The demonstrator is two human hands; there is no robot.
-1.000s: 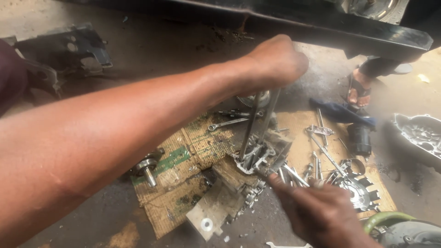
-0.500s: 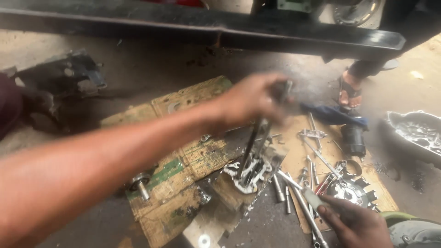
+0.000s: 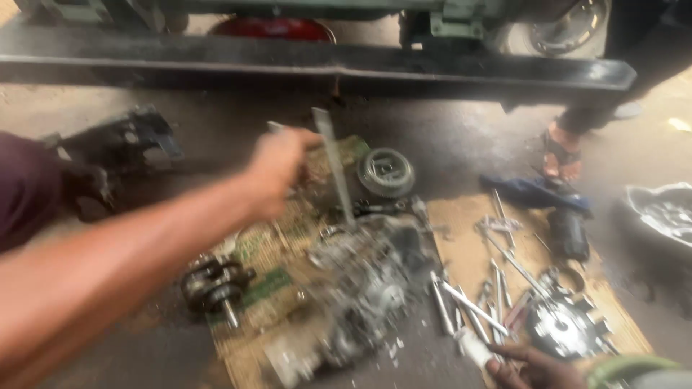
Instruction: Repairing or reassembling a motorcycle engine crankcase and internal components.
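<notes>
Left of the engine case, far off at the frame's edge, a dark metal bracket lying on the concrete, a maroon sleeve just below it. Closer to the case, a crankshaft resting on the cardboard, dark webs side by side, stub pointing down. Above the case and a little left, left hand stretched out on a long bare forearm, clenched round the handle end of a grey metal bar. Bar standing nearly upright, top above the fist, lower end down at the case's upper edge; blurred, so contact with the case cannot be told. Case itself sitting mid-cardboard, grey, greasy, smeared by motion. Just above the case and slightly right, a round clutch part, ringed, lying flat. Right of the case, long bolts and rods scattered over a second cardboard sheet. Further right, a blue rag with a dark cylindrical part just beneath it. Below those, a round toothed rotor. Low and right of the case, right hand at the bottom edge, fingers curled on a pale short piece; grip only partly in view. Far right, a grey cover. Well above the case, a long black beam crossing the whole scene, a sandalled foot under its right end.
</notes>
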